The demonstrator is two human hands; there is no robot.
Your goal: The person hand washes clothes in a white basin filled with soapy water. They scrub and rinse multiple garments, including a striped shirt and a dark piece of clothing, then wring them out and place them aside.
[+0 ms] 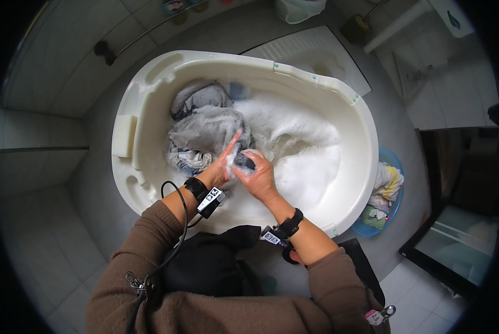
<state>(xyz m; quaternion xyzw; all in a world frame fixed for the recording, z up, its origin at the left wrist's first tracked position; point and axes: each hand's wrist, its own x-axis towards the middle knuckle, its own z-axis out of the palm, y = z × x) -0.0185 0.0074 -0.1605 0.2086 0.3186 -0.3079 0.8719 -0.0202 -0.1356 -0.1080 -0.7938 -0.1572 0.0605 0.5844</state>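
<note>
Over the white tub (366, 139) my two hands meet above soapy water. My right hand (259, 177) is closed round a small dark cloth (244, 162) streaked with foam; its exact kind is unclear. Beside it, my left hand (222, 166) has its fingers stretched out, with suds on the palm side, close against the dark cloth. Just beyond and left of my hands lies a heap of wet grey clothes (205, 131). A striped pale cloth (193, 160) shows at the heap's near edge. Thick white foam (310, 172) covers the water to the right.
A yellowish sponge-like block (124, 136) rests on the tub's left rim. Right of the tub, a blue basin (393, 214) holds several cloths (384, 189). Behind it lie a ribbed white floor pan (299, 47) and a lined bin (299, 10). A black cable (183, 222) runs along my left arm.
</note>
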